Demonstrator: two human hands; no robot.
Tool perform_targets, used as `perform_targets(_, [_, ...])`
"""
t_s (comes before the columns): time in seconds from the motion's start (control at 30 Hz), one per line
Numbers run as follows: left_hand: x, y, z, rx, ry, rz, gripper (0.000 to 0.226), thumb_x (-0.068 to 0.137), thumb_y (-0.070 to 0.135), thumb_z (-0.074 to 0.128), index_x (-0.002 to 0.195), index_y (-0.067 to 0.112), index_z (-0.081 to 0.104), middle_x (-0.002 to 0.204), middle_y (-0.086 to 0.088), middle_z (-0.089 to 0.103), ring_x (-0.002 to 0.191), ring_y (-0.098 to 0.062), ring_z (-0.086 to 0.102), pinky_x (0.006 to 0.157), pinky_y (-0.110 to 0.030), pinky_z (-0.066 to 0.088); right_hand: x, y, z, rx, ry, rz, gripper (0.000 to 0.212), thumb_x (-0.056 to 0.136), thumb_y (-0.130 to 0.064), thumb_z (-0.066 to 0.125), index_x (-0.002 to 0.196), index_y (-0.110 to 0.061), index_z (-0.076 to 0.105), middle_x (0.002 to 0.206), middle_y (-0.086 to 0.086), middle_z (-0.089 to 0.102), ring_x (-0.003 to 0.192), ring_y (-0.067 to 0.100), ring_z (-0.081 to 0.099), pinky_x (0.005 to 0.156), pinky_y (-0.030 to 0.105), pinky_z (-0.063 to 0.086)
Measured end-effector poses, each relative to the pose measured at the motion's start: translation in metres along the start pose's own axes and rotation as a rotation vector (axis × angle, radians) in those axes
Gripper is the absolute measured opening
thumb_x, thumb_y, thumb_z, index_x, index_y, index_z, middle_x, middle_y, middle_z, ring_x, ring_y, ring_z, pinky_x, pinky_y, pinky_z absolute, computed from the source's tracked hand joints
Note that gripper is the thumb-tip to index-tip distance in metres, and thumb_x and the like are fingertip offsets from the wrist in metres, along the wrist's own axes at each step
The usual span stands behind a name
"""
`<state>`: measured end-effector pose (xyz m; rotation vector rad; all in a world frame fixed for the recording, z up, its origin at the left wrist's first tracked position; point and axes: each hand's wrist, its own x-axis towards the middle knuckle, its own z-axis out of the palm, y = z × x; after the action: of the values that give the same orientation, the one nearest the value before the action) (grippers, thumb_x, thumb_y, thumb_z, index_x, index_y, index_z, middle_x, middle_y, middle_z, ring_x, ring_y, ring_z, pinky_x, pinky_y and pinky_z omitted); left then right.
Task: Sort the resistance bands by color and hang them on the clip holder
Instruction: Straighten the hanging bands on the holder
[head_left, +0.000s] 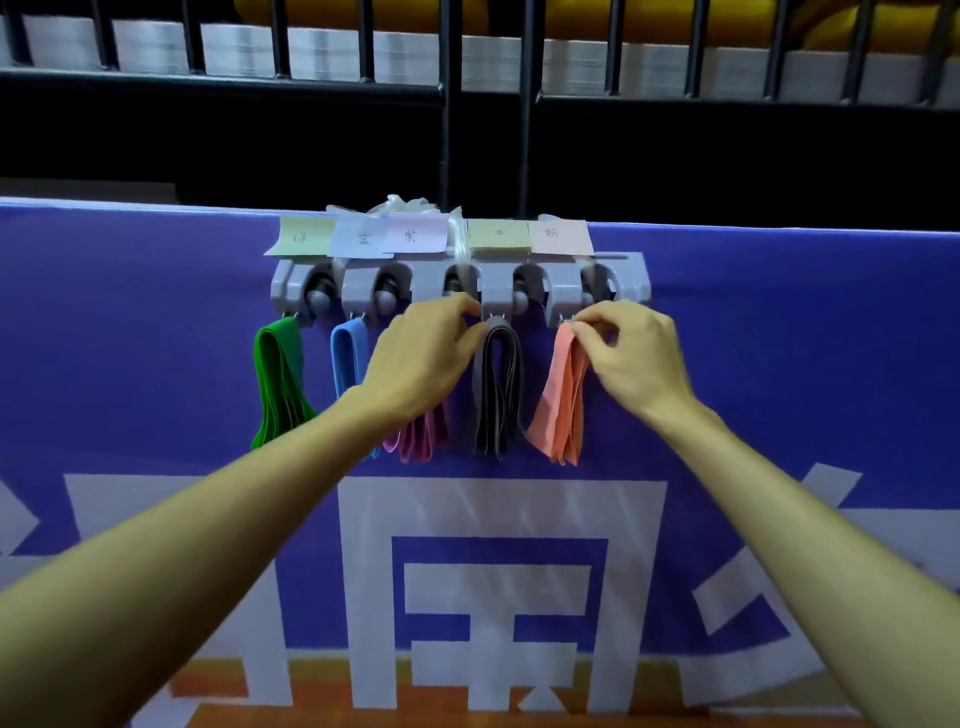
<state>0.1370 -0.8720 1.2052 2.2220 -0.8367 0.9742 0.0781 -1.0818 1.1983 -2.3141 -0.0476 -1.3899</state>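
Note:
A grey clip holder (631, 283) with several clips is fixed on a purple banner. From it hang green bands (278, 382), a blue band (347, 353), purple-pink bands (421, 439), dark grey bands (496, 395) and salmon-pink bands (561, 405). My left hand (421, 358) covers the top of the purple-pink bands, fingertips touching the hook of the dark grey bands. My right hand (636, 353) pinches the top of the salmon-pink bands at their hook.
Several coloured paper labels (415, 235) with handwritten characters sit above the clips. The purple banner (156, 322) has large white characters below. Black railing bars (447, 104) and stacked white sheets stand behind.

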Motion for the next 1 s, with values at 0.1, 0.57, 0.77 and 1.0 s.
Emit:
perform_targets(0.1, [-0.004, 0.024, 0.005, -0.110, 0.034, 0.059, 0.027, 0.094, 0.036, 0.055, 0.114, 0.020, 0.064, 0.098, 0.003, 0.069, 0.091, -0.017, 0.063, 0.082, -0.036, 0.051, 0.000, 0.017, -0.005, 0.171, 0.059, 0.172, 0.013, 0.092, -0.026, 0.060, 0.096, -0.022, 0.072, 0.088, -0.007, 0.068, 0.078, 0.015, 0.062, 0.069, 0.018, 0.050])
perform_targets(0.57, [0.014, 0.072, 0.064, -0.234, -0.147, -0.101, 0.027, 0.098, 0.027, 0.046, 0.097, 0.019, 0.071, 0.059, -0.008, 0.068, 0.036, -0.015, 0.061, 0.043, -0.026, 0.052, 0.003, 0.035, 0.009, 0.375, -0.103, 0.120, 0.018, 0.088, -0.031, 0.067, 0.104, -0.029, 0.075, 0.096, -0.015, 0.073, 0.090, 0.001, 0.066, 0.082, 0.032, 0.057])
perform_targets(0.77, [0.023, 0.077, 0.061, -0.257, -0.047, -0.110, 0.031, 0.097, 0.023, 0.045, 0.075, 0.015, 0.066, 0.048, -0.005, 0.062, 0.034, -0.013, 0.059, 0.044, -0.027, 0.050, 0.014, 0.034, 0.009, 0.362, -0.064, 0.132, 0.019, 0.089, -0.028, 0.067, 0.104, -0.023, 0.075, 0.098, -0.008, 0.074, 0.087, -0.002, 0.063, 0.080, 0.007, 0.049])
perform_targets(1.0, [0.009, 0.074, 0.067, -0.168, -0.117, -0.044, 0.026, 0.094, 0.031, 0.052, 0.116, 0.028, 0.065, 0.055, -0.002, 0.066, 0.044, -0.014, 0.063, 0.058, -0.037, 0.058, 0.008, 0.038, 0.014, 0.421, -0.108, 0.141, 0.020, 0.088, -0.023, 0.067, 0.107, -0.022, 0.075, 0.100, -0.007, 0.074, 0.093, 0.002, 0.067, 0.086, 0.028, 0.056])
